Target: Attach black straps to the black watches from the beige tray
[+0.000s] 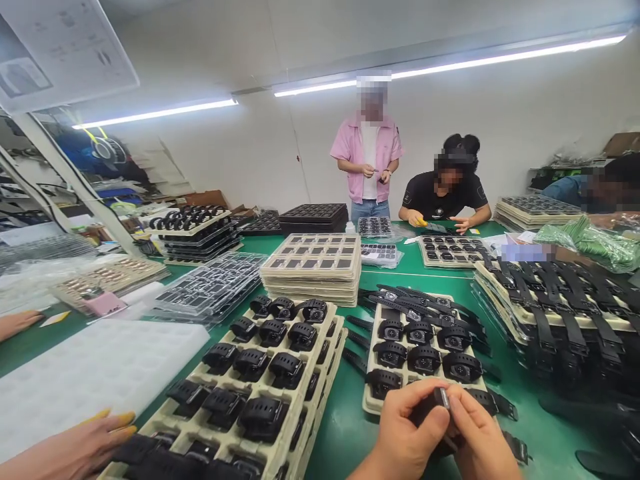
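At the lower right, my left hand (407, 430) and my right hand (480, 430) are together, both closed on a black smartwatch (442, 398). Fingers and thumbs cover most of the watch; one dark edge shows between the fingertips. Just beyond my hands lies a cream tray (373, 400) with black watches set in its cells, their sensor backs facing up. More watches with their straps spread lie across its far end and stick out at its right side. To the left of my hands stands a stack of cream trays (320, 373) filled with black strapped watches.
A co-worker's hand (75, 447) with yellow finger covers rests at lower left by white foam sheeting (100, 373). Stacked trays (310, 280) stand mid-table; strapped watches (560, 293) top a stack at right. A standing person (367, 153) and a seated person (443, 193) work opposite.
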`<state>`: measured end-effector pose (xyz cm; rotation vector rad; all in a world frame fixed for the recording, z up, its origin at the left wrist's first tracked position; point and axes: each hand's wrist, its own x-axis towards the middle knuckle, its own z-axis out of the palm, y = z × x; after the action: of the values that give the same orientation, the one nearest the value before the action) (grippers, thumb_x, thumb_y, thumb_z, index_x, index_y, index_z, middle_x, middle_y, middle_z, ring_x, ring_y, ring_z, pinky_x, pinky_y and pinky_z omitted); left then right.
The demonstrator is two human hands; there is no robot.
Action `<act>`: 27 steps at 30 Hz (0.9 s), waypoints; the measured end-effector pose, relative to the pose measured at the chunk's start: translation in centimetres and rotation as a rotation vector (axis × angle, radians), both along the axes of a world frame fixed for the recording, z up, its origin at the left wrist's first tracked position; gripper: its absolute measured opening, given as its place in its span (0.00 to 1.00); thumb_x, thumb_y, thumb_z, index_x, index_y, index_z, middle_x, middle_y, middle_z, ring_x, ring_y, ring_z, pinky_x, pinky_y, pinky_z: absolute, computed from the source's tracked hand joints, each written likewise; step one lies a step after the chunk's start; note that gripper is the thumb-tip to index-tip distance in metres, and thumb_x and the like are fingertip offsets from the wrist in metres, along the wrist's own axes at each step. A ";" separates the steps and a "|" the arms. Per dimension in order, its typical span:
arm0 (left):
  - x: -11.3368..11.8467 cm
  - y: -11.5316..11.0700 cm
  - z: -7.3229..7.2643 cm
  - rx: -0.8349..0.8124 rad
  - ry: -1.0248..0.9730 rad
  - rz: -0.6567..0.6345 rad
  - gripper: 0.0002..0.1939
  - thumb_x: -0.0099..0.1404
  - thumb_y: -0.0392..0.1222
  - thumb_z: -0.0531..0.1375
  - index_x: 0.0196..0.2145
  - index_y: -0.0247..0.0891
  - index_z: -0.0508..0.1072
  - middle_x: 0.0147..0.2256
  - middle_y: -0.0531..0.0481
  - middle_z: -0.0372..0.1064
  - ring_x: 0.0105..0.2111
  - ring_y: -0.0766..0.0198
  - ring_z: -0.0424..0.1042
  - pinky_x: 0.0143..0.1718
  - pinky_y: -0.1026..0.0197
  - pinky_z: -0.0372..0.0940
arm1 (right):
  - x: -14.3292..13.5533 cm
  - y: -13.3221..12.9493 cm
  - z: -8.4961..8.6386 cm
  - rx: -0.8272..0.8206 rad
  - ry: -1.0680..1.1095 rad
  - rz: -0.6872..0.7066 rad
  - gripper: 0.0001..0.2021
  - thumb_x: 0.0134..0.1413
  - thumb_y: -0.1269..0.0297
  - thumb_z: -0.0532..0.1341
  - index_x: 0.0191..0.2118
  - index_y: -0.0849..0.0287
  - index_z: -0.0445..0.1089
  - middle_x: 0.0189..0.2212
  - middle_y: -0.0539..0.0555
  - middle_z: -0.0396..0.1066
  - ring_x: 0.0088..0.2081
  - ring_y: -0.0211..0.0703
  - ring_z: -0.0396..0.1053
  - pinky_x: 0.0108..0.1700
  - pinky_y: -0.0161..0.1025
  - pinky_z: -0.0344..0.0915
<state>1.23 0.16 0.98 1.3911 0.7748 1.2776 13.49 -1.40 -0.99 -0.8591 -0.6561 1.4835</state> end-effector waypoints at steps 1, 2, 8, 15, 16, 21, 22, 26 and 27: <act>0.0 0.0 0.1 -0.012 0.010 0.003 0.29 0.63 0.64 0.63 0.48 0.35 0.81 0.40 0.38 0.81 0.38 0.54 0.77 0.45 0.57 0.72 | 0.0 0.0 0.0 0.007 0.002 0.005 0.19 0.47 0.43 0.73 0.33 0.54 0.80 0.27 0.52 0.74 0.32 0.48 0.72 0.36 0.39 0.70; 0.0 -0.1 0.1 -0.017 0.019 0.003 0.30 0.63 0.64 0.63 0.48 0.35 0.81 0.40 0.38 0.81 0.38 0.54 0.77 0.45 0.57 0.72 | -0.1 0.0 -0.1 0.015 -0.015 0.001 0.19 0.47 0.43 0.73 0.33 0.55 0.80 0.26 0.52 0.74 0.32 0.48 0.72 0.36 0.39 0.70; 0.3 -0.4 0.3 0.054 0.026 0.061 0.27 0.64 0.63 0.64 0.47 0.37 0.82 0.42 0.38 0.81 0.41 0.52 0.79 0.46 0.58 0.73 | -0.1 -0.1 -1.1 0.020 -0.143 -0.075 0.25 0.44 0.39 0.73 0.39 0.54 0.81 0.36 0.57 0.79 0.44 0.58 0.75 0.46 0.45 0.73; -0.1 -0.7 1.6 0.172 0.156 0.070 0.18 0.67 0.51 0.64 0.49 0.40 0.81 0.43 0.41 0.81 0.42 0.54 0.80 0.49 0.57 0.73 | 1.2 0.1 -0.4 0.010 -0.084 0.053 0.22 0.48 0.41 0.72 0.40 0.54 0.80 0.35 0.56 0.77 0.38 0.54 0.75 0.39 0.41 0.74; -0.1 -0.7 1.6 0.181 0.174 0.085 0.17 0.66 0.49 0.64 0.49 0.41 0.81 0.44 0.41 0.81 0.43 0.54 0.80 0.49 0.58 0.72 | 1.1 0.0 0.0 0.017 -0.070 0.060 0.21 0.49 0.41 0.72 0.38 0.55 0.79 0.34 0.55 0.77 0.38 0.53 0.75 0.38 0.40 0.74; -0.2 -0.8 1.0 0.075 0.146 0.140 0.21 0.63 0.51 0.66 0.50 0.38 0.79 0.37 0.43 0.80 0.32 0.61 0.77 0.34 0.65 0.72 | -0.3 -0.6 1.4 0.028 -0.027 0.009 0.18 0.54 0.44 0.70 0.36 0.53 0.75 0.31 0.51 0.73 0.33 0.45 0.73 0.34 0.35 0.71; -0.2 -0.7 0.9 0.050 0.136 0.121 0.21 0.64 0.53 0.66 0.49 0.37 0.79 0.37 0.43 0.80 0.32 0.61 0.76 0.34 0.65 0.71 | -0.4 -0.7 1.5 0.022 -0.031 -0.002 0.17 0.54 0.44 0.70 0.39 0.52 0.75 0.31 0.51 0.72 0.32 0.44 0.72 0.33 0.35 0.70; -0.2 -0.4 1.2 -0.029 0.096 0.018 0.23 0.62 0.59 0.66 0.42 0.35 0.82 0.36 0.42 0.80 0.35 0.58 0.76 0.39 0.61 0.71 | 0.6 -0.5 1.4 0.079 -0.205 -0.047 0.21 0.57 0.42 0.67 0.49 0.49 0.76 0.34 0.53 0.74 0.36 0.48 0.73 0.38 0.39 0.72; -0.2 -0.4 1.2 -0.044 0.086 -0.009 0.25 0.62 0.61 0.66 0.41 0.34 0.83 0.35 0.42 0.79 0.35 0.58 0.75 0.39 0.61 0.70 | 1.2 -0.3 1.3 0.124 -0.275 -0.028 0.21 0.57 0.41 0.66 0.48 0.50 0.78 0.35 0.54 0.75 0.39 0.50 0.73 0.43 0.41 0.73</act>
<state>1.03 -0.25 2.22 1.4201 0.8493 1.1926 14.65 -1.75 0.34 -0.9804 -0.9253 1.2961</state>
